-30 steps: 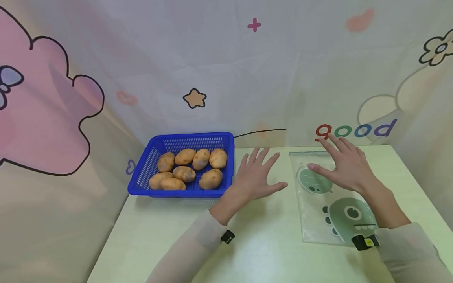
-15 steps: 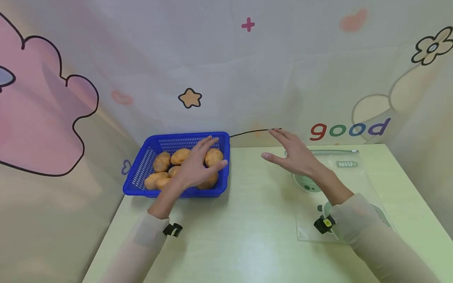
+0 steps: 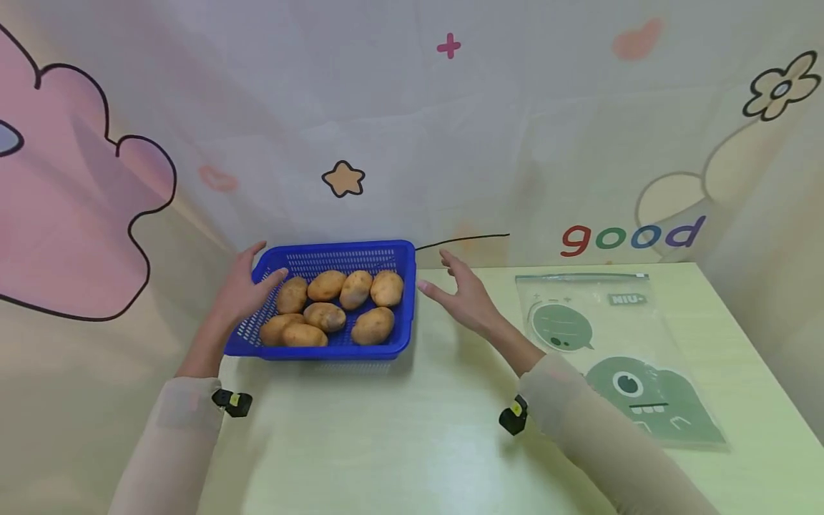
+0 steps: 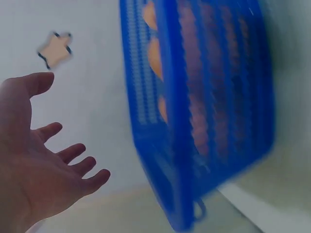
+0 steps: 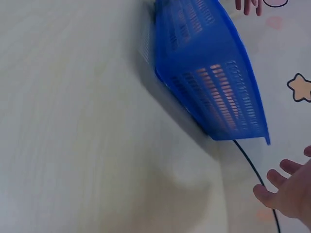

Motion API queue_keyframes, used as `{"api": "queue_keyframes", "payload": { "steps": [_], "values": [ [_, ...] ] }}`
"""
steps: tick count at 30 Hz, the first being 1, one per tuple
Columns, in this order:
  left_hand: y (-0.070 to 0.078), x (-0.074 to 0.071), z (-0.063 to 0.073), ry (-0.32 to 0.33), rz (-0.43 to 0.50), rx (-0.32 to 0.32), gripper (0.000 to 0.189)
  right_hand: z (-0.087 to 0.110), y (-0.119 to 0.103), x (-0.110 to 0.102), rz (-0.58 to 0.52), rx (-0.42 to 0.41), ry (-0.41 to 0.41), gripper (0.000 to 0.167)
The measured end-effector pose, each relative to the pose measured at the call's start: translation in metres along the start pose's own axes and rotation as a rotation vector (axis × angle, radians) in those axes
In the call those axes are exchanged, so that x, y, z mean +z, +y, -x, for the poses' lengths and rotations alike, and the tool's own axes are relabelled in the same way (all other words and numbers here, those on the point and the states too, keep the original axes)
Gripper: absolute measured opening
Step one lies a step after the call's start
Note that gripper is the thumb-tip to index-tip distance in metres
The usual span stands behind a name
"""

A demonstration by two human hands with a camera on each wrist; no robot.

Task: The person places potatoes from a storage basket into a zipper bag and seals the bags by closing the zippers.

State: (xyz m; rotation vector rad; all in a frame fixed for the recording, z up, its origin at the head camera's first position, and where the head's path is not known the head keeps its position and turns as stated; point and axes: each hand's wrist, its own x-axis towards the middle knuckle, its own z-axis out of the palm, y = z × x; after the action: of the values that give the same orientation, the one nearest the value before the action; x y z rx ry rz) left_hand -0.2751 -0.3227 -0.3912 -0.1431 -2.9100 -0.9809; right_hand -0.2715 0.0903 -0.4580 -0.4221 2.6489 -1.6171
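Observation:
A blue plastic basket with slotted sides stands on the table at the back, left of the middle. Several brown potatoes lie in it. My left hand is at the basket's left side, overlapping its rim in the head view; the left wrist view shows its fingers spread and apart from the basket wall. To the right of the basket is my right hand, fingers relaxed, a short gap from the right rim. In the right wrist view, this hand holds nothing.
A clear zip bag with green monster prints lies flat on the right of the table. A printed cloth backdrop rises behind the table's back edge and along both sides.
Both hands have moved left. The left hand has passed over the potatoes to the basket's left side, and the right hand has come from above the zip bag to near the basket's right side.

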Motion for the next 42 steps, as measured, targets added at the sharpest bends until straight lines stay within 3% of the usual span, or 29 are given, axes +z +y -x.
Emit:
{"api": "queue_keyframes", "payload": {
  "steps": [3, 8, 14, 19, 24, 33, 38, 42],
  "values": [
    [-0.022, -0.006, -0.002, 0.009, 0.023, -0.042, 0.088, -0.002, 0.004, 0.016, -0.117, 0.064, 0.016, 0.094],
    [-0.058, -0.012, 0.002, 0.016, 0.157, -0.149, 0.086, 0.003, 0.015, 0.041, -0.337, 0.165, -0.019, 0.092],
    [-0.084, -0.013, 0.007, -0.095, 0.272, -0.272, 0.090, 0.011, 0.017, 0.060, -0.564, 0.204, -0.007, 0.076],
    [-0.100, -0.006, 0.012, -0.134, 0.411, -0.362, 0.081, 0.013, 0.013, 0.072, -0.638, 0.237, -0.025, 0.066],
    [-0.111, -0.003, 0.016, -0.151, 0.502, -0.370, 0.074, 0.014, 0.005, 0.079, -0.642, 0.264, -0.028, 0.064],
    [-0.107, -0.001, 0.016, -0.153, 0.505, -0.362, 0.069, 0.016, -0.002, 0.071, -0.648, 0.305, -0.029, 0.066],
    [-0.083, 0.005, 0.017, -0.121, 0.520, -0.330, 0.067, 0.023, -0.003, 0.047, -0.652, 0.297, -0.026, 0.065],
    [-0.061, 0.018, 0.021, -0.100, 0.579, -0.327, 0.062, 0.036, -0.001, 0.021, -0.621, 0.294, -0.034, 0.066]
  ]
}}
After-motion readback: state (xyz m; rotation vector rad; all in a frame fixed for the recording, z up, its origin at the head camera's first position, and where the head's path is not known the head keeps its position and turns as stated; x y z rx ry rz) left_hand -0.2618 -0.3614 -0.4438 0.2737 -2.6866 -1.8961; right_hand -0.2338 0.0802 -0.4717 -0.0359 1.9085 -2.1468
